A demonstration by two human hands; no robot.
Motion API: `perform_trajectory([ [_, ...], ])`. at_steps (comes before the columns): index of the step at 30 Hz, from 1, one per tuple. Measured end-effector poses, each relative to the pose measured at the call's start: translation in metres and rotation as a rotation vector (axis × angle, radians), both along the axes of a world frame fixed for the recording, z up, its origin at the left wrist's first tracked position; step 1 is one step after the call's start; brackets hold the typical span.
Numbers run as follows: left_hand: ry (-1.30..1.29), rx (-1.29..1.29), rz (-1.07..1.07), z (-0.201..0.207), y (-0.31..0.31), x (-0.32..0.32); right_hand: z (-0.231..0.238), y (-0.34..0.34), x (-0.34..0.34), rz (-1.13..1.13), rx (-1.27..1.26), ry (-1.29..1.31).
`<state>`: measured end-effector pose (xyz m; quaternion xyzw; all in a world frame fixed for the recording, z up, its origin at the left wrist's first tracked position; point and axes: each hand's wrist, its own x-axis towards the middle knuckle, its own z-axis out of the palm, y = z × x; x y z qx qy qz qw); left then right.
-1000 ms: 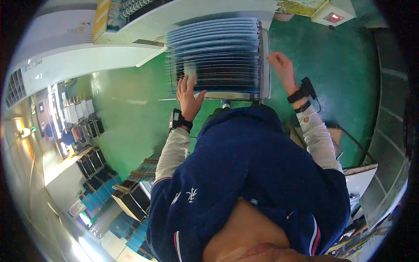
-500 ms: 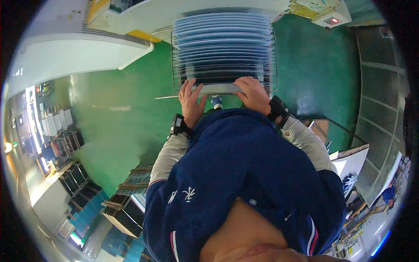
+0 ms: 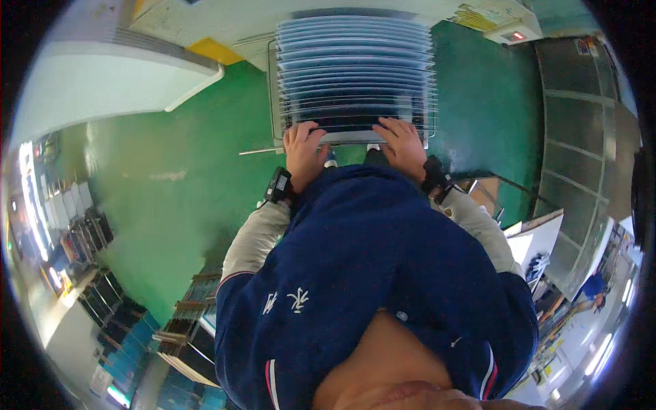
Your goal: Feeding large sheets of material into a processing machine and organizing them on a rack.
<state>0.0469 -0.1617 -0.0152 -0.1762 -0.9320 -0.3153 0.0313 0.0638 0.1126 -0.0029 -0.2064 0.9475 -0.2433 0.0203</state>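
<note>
In front of me stands a metal rack [image 3: 352, 137] holding many thin bluish-white sheets [image 3: 354, 58], side by side in a row with narrow gaps. They look like glass or clear panels; I cannot tell which. My left hand [image 3: 304, 152] lies over the left part of the rack's near bar, its fingers bent across and the thumb on my side. On the right part of the same bar, my right hand [image 3: 403, 147] has its fingers curled over in the same way. No sheet is in either hand. Palms and undersides of the fingers are hidden.
Green floor [image 3: 171, 178] lies on both sides of the rack. Beyond it is a pale machine [image 3: 239, 27], with a white panel [image 3: 116, 89] at left. Dark racks and stacked boards [image 3: 188, 342] stand at lower left. A grey framed partition [image 3: 574, 137] and leaning white boards [image 3: 536, 236] are at right.
Both hands stay at the near bar; their fingers, more spread before, now curl over it. The surroundings have shifted left in view, and a foot shows more below the rack.
</note>
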Motion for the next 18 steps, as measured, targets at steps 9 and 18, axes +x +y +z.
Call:
perform_trajectory([
  [9, 0.053, -0.011, -0.151, -0.016, 0.006, -0.018, -0.030, 0.008, -0.001, -0.071, 0.025, 0.158],
  [18, 0.036, -0.071, -0.258, -0.025, 0.006, -0.016, -0.023, -0.003, 0.005, -0.121, 0.262, 0.119],
])
